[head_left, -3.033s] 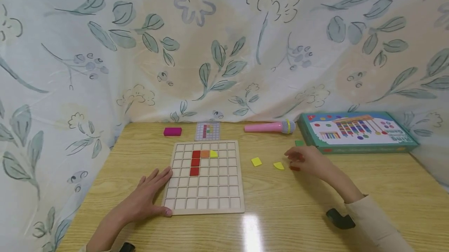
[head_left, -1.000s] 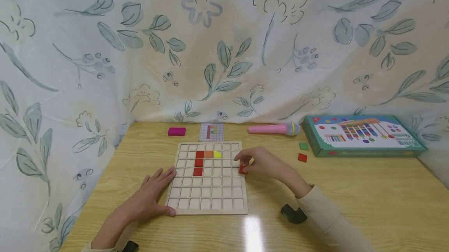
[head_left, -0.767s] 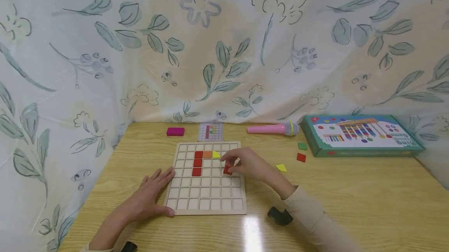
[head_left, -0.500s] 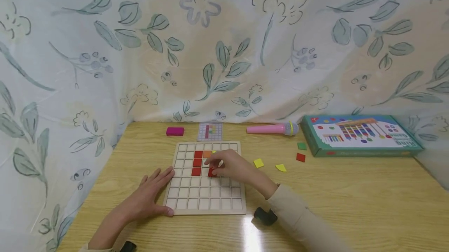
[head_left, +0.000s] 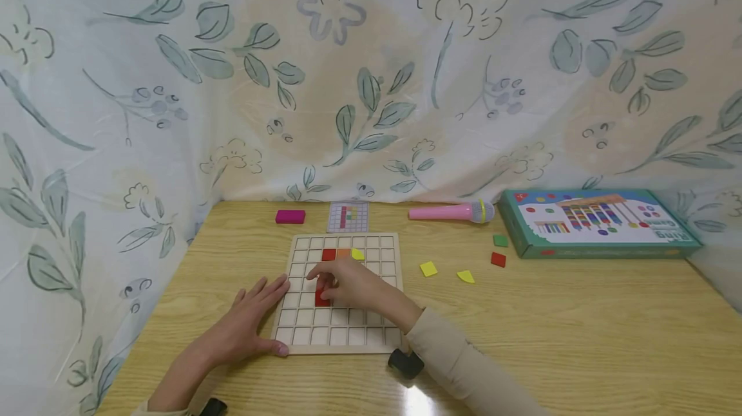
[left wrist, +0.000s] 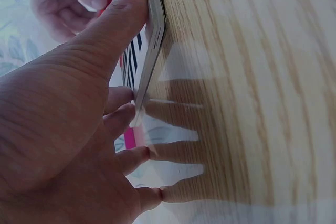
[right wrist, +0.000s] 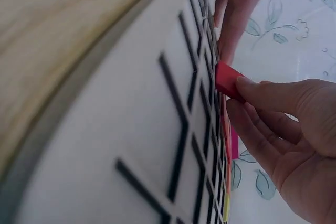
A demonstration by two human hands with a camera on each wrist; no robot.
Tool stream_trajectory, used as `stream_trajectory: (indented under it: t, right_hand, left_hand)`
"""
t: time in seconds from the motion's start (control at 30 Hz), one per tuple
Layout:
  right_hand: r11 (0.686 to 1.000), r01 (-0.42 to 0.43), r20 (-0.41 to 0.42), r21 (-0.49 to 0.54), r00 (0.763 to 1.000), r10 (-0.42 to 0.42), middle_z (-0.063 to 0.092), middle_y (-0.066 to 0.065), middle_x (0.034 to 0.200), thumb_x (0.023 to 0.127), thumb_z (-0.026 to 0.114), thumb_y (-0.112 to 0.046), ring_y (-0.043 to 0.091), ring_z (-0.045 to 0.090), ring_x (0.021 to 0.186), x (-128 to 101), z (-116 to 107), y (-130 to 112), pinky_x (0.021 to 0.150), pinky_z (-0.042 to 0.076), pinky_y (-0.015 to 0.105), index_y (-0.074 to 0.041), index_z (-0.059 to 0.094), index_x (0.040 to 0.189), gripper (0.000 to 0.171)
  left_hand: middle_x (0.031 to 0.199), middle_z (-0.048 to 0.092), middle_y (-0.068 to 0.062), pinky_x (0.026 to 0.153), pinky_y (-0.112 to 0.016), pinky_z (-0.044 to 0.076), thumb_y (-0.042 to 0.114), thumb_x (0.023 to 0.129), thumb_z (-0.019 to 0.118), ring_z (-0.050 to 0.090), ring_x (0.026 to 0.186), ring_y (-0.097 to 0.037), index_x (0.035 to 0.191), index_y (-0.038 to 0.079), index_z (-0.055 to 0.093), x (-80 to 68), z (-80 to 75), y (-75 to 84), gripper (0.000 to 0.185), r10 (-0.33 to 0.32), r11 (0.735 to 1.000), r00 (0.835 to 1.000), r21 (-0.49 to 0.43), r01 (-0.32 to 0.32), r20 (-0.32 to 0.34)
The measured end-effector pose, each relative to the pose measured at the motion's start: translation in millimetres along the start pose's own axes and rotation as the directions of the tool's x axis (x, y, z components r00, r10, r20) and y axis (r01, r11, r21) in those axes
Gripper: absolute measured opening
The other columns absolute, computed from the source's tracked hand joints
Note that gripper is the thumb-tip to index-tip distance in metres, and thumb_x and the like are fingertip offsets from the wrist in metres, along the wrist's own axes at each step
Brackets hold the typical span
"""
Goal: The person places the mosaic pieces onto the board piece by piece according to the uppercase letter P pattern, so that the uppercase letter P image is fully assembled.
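A wooden grid board (head_left: 371,332) lies on the table with a red square (head_left: 328,254), an orange square (head_left: 343,253) and a yellow piece (head_left: 357,254) in its second row. My right hand (head_left: 348,284) pinches a red square tile (head_left: 322,298) (right wrist: 228,81) just above the board's cells, below the red column, which it hides. Fingers straight, my left hand (head_left: 246,322) lies flat on the table and presses against the board's left edge (left wrist: 153,40).
At the back are a pattern card (head_left: 348,216), a magenta block (head_left: 290,216) and a pink toy microphone (head_left: 452,212). Two yellow pieces (head_left: 428,268) (head_left: 466,276), a red tile (head_left: 498,259) and a green tile (head_left: 500,240) lie right of the board. A game box (head_left: 597,221) sits far right. Floral cloth surrounds the table.
My right hand picked up a red tile from the right of the table and carried it leftward over the board to below the red column. The left hand stayed put.
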State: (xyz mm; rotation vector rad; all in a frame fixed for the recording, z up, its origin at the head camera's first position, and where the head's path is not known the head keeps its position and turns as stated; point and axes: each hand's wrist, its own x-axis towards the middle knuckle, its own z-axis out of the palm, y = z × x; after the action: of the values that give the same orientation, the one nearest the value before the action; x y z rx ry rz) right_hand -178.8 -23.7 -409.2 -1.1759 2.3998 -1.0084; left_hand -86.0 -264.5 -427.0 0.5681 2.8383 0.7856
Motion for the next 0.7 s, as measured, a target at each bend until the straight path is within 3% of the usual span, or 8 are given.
stream_trajectory:
  t: [0.43,0.7]
  right_hand:
    - [0.999,-0.021,-0.008,-0.034,1.000,0.021,0.070,-0.002,0.094,0.087,0.072,-0.001,0.002,0.060,0.082,-3,6,1,0.074,0.050,0.013,-0.005,0.072,0.110,0.024]
    - [0.999,-0.031,-0.065,-0.014,0.997,0.030,0.071,0.001,0.101,0.089,0.069,-0.001,0.010,0.062,0.091,-23,-20,6,0.080,0.052,0.021,-0.006,0.071,0.114,0.026]
  left_hand:
    - [0.157,0.032,-0.016,0.106,-0.074,0.012,0.058,0.066,0.080,0.020,0.141,-0.053,0.149,0.001,0.039,0.6,-1.7,0.0,0.109,0.031,0.999,0.999,0.014,-0.030,-0.019]
    - [0.157,0.031,-0.016,0.107,-0.074,0.010,0.058,0.065,0.081,0.018,0.142,-0.052,0.149,0.002,0.038,0.2,-2.0,1.3,0.110,0.005,1.000,1.000,-0.002,-0.005,-0.007]
